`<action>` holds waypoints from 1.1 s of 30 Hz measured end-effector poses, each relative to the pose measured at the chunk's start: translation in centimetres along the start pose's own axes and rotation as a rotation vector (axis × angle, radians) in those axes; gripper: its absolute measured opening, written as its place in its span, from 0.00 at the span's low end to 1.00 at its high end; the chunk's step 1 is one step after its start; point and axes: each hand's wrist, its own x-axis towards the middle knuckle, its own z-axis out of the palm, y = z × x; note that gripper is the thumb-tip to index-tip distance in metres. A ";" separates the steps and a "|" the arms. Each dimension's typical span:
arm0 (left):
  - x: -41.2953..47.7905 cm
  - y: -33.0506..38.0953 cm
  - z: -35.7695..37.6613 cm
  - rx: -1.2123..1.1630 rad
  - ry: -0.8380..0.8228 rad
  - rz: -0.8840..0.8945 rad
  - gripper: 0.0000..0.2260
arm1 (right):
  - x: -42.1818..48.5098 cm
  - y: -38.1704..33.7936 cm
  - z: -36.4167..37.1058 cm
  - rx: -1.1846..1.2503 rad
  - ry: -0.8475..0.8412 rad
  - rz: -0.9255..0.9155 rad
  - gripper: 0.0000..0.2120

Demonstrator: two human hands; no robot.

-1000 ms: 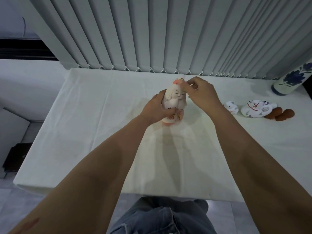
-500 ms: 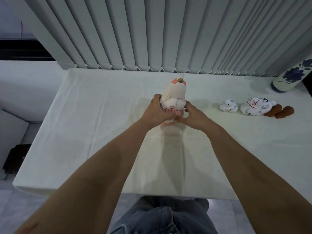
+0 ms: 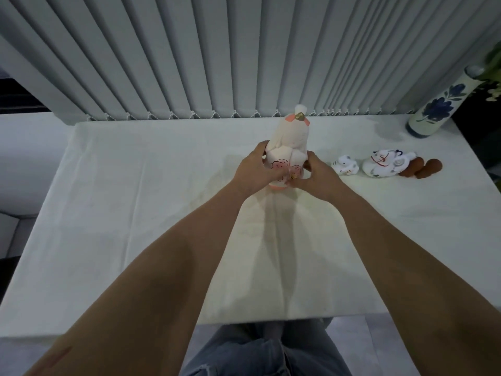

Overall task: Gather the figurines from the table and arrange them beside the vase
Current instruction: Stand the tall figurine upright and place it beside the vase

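A tall white and pink doll figurine (image 3: 289,142) stands upright at the middle of the white table (image 3: 135,202). My left hand (image 3: 254,172) wraps its lower body from the left and my right hand (image 3: 317,176) grips its base from the right. To the right lie a small white cat figurine (image 3: 344,165), a larger white cat figurine (image 3: 386,166) and a brown figurine (image 3: 421,168) in a row. The blue-flowered white vase (image 3: 439,104) stands at the far right corner.
Grey vertical blinds (image 3: 217,55) hang along the table's far edge. The near table edge lies just above my jeans-clad legs (image 3: 260,351). Green leaves (image 3: 494,58) stick out of the vase at the frame's right edge.
My right hand dropped from the doll's head to its base. The doll turned from facing me to upright with its back and head ornament toward me. The view shifted slightly right.
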 end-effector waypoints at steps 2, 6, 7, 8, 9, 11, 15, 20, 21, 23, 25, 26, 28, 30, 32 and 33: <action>1.2 0.9 1.2 -0.007 -0.026 0.008 0.31 | 0.3 0.8 -1.4 0.003 0.027 0.021 0.33; 3.3 2.1 3.2 -0.019 -0.061 0.017 0.31 | 1.0 2.0 -3.5 -0.005 0.070 0.057 0.35; 3.7 2.3 3.7 -0.019 -0.069 0.016 0.32 | 1.2 2.3 -3.9 -0.005 0.076 0.066 0.36; 4.2 2.4 4.1 -0.019 -0.076 0.011 0.32 | 1.4 2.5 -4.2 -0.010 0.079 0.073 0.36; 4.5 2.4 4.5 -0.021 -0.083 0.004 0.32 | 1.5 2.7 -4.5 -0.019 0.083 0.078 0.36; 5.2 2.4 5.0 -0.034 -0.089 -0.013 0.33 | 1.8 3.0 -4.8 -0.031 0.091 0.088 0.35; 5.8 2.6 5.6 -0.046 -0.074 -0.017 0.33 | 2.3 3.5 -4.7 -0.008 0.122 0.120 0.33; 5.9 2.8 6.1 0.001 -0.014 -0.011 0.38 | 2.7 3.4 -4.6 0.010 0.146 0.132 0.30; 6.0 2.7 6.2 0.011 -0.008 -0.015 0.38 | 2.7 3.3 -4.7 0.005 0.145 0.130 0.31; 6.2 2.7 6.1 0.012 -0.010 -0.028 0.36 | 2.9 3.2 -4.8 0.008 0.143 0.126 0.30; 6.4 2.5 6.0 0.033 -0.019 -0.045 0.33 | 2.9 3.2 -4.8 0.010 0.135 0.123 0.30; 6.4 2.5 5.9 0.047 -0.027 -0.055 0.32 | 2.9 3.2 -4.9 0.009 0.129 0.123 0.30; 6.5 2.3 5.9 0.060 -0.029 -0.062 0.31 | 2.8 3.2 -4.9 -0.003 0.119 0.115 0.31; 6.6 2.3 5.9 0.064 -0.023 -0.065 0.33 | 2.7 3.2 -5.1 -0.016 0.121 0.099 0.31; 6.6 2.4 5.9 0.050 -0.022 -0.067 0.35 | 2.5 3.1 -5.3 0.012 0.126 0.084 0.33; 6.6 2.5 5.9 0.043 -0.028 -0.068 0.35 | 2.5 3.0 -5.3 0.032 0.125 0.081 0.34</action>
